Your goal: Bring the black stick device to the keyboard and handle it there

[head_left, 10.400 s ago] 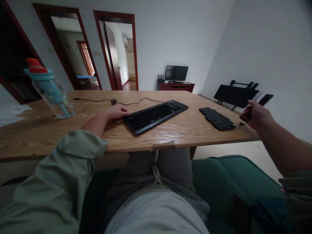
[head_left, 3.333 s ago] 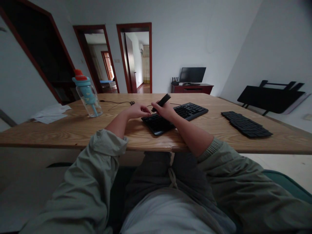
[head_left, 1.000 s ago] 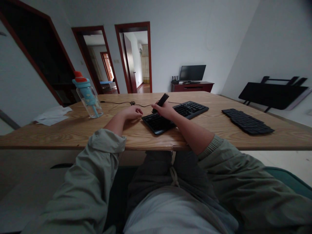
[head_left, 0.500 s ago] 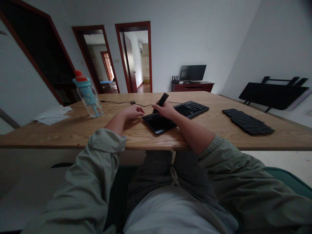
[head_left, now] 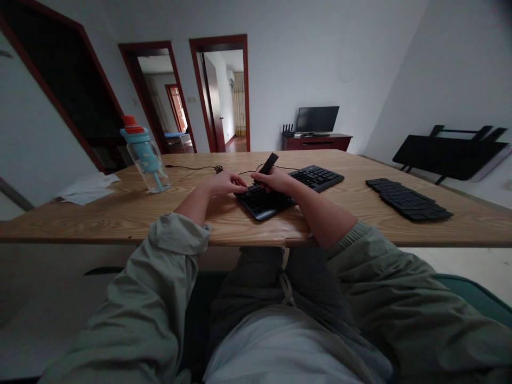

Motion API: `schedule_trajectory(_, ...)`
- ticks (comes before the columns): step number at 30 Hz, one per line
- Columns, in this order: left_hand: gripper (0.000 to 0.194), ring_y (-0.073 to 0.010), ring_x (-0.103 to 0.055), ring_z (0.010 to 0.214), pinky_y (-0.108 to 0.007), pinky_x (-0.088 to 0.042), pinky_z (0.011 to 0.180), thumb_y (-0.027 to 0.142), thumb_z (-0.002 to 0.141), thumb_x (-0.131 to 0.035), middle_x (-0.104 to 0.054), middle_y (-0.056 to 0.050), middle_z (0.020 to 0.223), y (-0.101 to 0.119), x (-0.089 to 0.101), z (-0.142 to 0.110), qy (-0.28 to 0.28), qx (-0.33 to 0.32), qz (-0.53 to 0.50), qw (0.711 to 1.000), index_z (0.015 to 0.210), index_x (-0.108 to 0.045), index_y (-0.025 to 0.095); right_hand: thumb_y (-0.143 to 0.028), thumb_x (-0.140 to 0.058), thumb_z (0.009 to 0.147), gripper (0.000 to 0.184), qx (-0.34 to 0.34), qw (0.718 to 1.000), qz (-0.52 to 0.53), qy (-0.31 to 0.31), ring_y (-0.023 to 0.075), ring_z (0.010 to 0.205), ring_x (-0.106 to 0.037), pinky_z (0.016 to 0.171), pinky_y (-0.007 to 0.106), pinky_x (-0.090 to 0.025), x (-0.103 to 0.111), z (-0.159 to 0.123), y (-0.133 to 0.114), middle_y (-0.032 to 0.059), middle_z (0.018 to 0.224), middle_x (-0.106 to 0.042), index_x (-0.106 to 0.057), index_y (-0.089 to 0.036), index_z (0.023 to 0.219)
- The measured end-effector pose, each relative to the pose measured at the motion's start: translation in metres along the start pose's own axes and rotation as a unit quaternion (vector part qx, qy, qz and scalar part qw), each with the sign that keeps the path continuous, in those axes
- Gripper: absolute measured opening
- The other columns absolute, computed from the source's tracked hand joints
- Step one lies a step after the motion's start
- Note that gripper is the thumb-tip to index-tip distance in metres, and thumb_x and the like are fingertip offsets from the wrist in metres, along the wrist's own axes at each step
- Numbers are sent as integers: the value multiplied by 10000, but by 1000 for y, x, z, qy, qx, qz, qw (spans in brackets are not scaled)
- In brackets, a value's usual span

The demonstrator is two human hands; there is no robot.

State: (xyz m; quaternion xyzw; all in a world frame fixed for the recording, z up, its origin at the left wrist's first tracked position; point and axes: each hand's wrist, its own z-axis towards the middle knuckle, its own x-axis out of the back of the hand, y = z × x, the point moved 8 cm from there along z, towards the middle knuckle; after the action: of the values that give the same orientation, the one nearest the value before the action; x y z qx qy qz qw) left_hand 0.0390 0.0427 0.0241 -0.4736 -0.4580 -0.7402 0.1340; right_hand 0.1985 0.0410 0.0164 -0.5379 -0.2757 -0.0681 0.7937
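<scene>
Left grip [head_left: 226, 184]: compared with half a second ago, moved inward, its fingertips now at the left end of the keyboard [head_left: 312, 178]; right grip [head_left: 278, 180] shifted only slightly.
Paper [head_left: 86, 189]: crumpled, at the left of the surface [head_left: 120, 216].
Bottle [head_left: 146, 160]: upright, red-topped, just right of the paper.
Cord [head_left: 191, 168]: tangled at one point, running behind the left grip toward the keyboard's far side.
Left grip, state: fingers curled, thumb and forefinger close together; cannot tell whether anything small is pinched.
Keyboard: on the surface, slanted, its left part beneath the right grip and partly hidden.
Tool [head_left: 269, 162]: black, bar-shaped, tilted; its lower end is not clearly seen.
Right grip, state: fingers closed round the tool, over the keyboard's left part.
Loose keys [head_left: 408, 200]: apparently keycaps, laid flat in rows, well right of the keyboard, touched by neither grip.
Keyboard, progress: judged partial; many pieces lie off it, and work at its left end appears unfinished. Whether keys are being removed or fitted cannot be told.
</scene>
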Motion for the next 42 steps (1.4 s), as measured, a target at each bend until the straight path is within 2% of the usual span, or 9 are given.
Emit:
schedule_trajectory(7, 206, -196, -664, 772, -294, -498, 712, 348, 731, -758, -765, -52, 826, -3, -3, 1, -21, 0, -6, 1000, 836, -785, 173, -559, -716, 871, 401, 14, 999, 18, -23, 120, 525, -453, 498, 267, -335, -3, 1, -2, -21, 576, -521, -594, -197, 750)
schedule_trajectory(12, 221, -191, -649, 761, -292, -491, 718, 377, 728, -764, -756, -40, 814, -7, -3, 2, -24, 0, 7, 1000, 822, -783, 178, -526, -710, 876, 364, 17, 999, 29, 32, 123, 574, -467, 560, 273, -382, -1, 2, -1, -21, 632, -548, -579, -199, 785)
schedule_trajectory(18, 235, -200, -636, 734, -306, -481, 696, 383, 735, -763, -751, -46, 798, -12, -4, 3, -33, -3, 12, 999, 841, -800, 176, -406, -770, 824, 284, 81, 993, 9, 85, 157, 720, -544, 694, 303, -462, 2, 0, -17, 10, 767, -609, -575, -200, 803)
schedule_trajectory(26, 228, -200, -647, 766, -303, -484, 722, 391, 747, -758, -753, -43, 829, -15, -4, 4, -37, -8, 11, 999, 852, -791, 191, -388, -757, 830, 262, 97, 991, 29, 87, 208, 869, -620, 804, 346, -525, -1, 1, -20, 76, 938, -710, -648, -190, 963)
schedule_trajectory(31, 281, -201, -643, 781, -305, -479, 724, 439, 758, -771, -748, -46, 849, -17, -5, 4, -32, 3, 14, 999, 875, -783, 183, -392, -739, 860, 240, 60, 994, 16, 91, 182, 808, -622, 802, 331, -521, 1, 1, -13, 70, 896, -714, -649, -170, 890)
schedule_trajectory(36, 337, -194, -639, 771, -305, -479, 719, 488, 745, -794, -738, -39, 843, -16, -6, 5, -34, 2, 0, 999, 881, -769, 180, -360, -734, 877, 207, 63, 994, -8, 90, 197, 848, -656, 825, 341, -539, 1, 2, -14, 83, 954, -740, -666, -171, 928)
schedule_trajectory(42, 350, -198, -645, 796, -313, -491, 752, 480, 727, -817, -740, -45, 868, -14, -7, 5, -34, -7, -15, 999, 889, -759, 175, -351, -734, 879, 266, 119, 989, -8, 83, 232, 1040, -691, 982, 390, -527, -1, 6, -15, 100, 1144, -754, -703, -193, 1091)
